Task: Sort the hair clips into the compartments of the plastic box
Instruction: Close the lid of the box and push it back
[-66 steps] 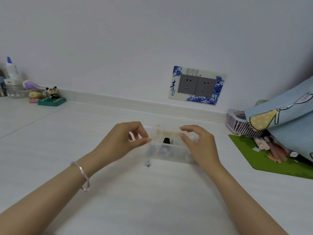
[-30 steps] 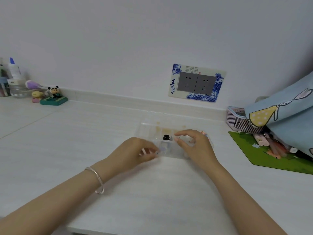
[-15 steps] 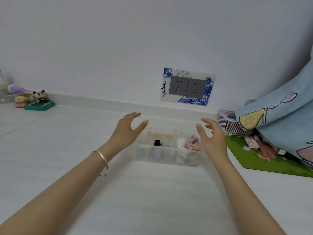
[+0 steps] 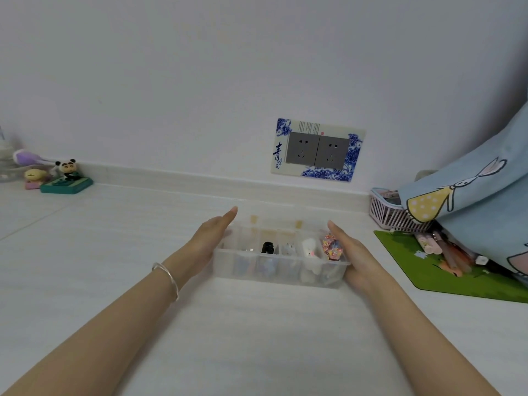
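Panda figurine [image 4: 68,168] far left; pink basket [image 4: 391,212], green mat [image 4: 405,261] right.

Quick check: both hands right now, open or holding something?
Left hand: open, fingers straight, flat against the left end of the plastic box.
Right hand: open, flat against the box's right end; nothing pinched in either.

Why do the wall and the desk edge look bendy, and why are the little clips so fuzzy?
In the head view, a wide-angle lens curves the desk edge and stretches both arms. The clear plastic box blurs the clips behind its wall; the black clip looks sharpest. Light is soft, with no glare and faint shadows by the left hand and right hand.
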